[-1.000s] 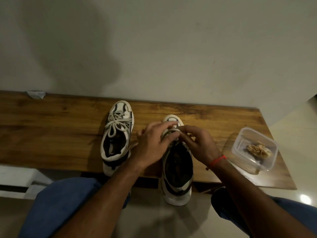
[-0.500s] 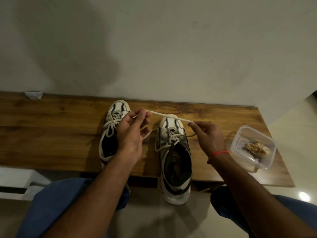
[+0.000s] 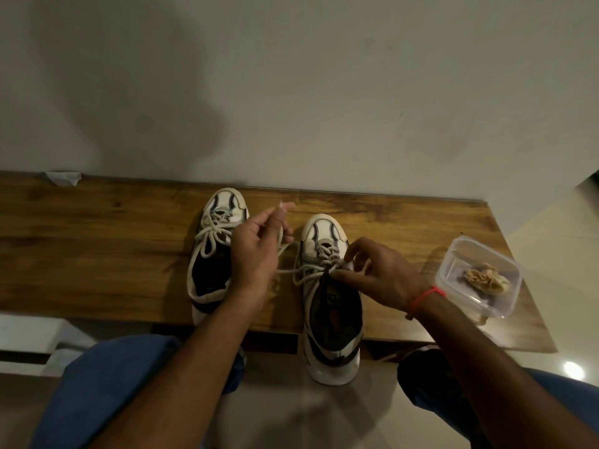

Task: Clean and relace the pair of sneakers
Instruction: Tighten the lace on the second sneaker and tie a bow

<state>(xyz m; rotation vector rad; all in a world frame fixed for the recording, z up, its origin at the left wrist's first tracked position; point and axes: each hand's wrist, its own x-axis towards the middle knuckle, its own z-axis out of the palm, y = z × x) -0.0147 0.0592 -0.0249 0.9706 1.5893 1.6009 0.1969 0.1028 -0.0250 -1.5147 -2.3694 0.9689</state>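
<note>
half a second ago i had the lace [image 3: 293, 270] stretched wide between my two hands above the toe of the right sneaker [image 3: 330, 303]; now i've brought it back in. my right hand [image 3: 379, 273] has dropped onto the top eyelets, thumb and forefinger pinching the lace right where it crosses at the tongue. my left hand [image 3: 256, 254] is raised between the two shoes, fingers curled round the other end, which runs slack from my fingers down to the shoe. i'd judge that means the lacing is through and i'm starting the knot on this second shoe.

the left sneaker [image 3: 215, 251] sits just beside it on the wooden bench [image 3: 97, 241], already laced and tied in a loose bow. the right one hangs its heel over the bench's front edge.

both shoes are white with dark side panels and dark linings, toe caps smooth and a bit glossy. the lace is a flat-looking pale cord, soft and limp. the bench top is warm brown wood with streaky grain. off to my right, a clear plastic tub [image 3: 476, 277] with rounded corners holds a crumpled tan cloth [image 3: 486, 280].
</note>
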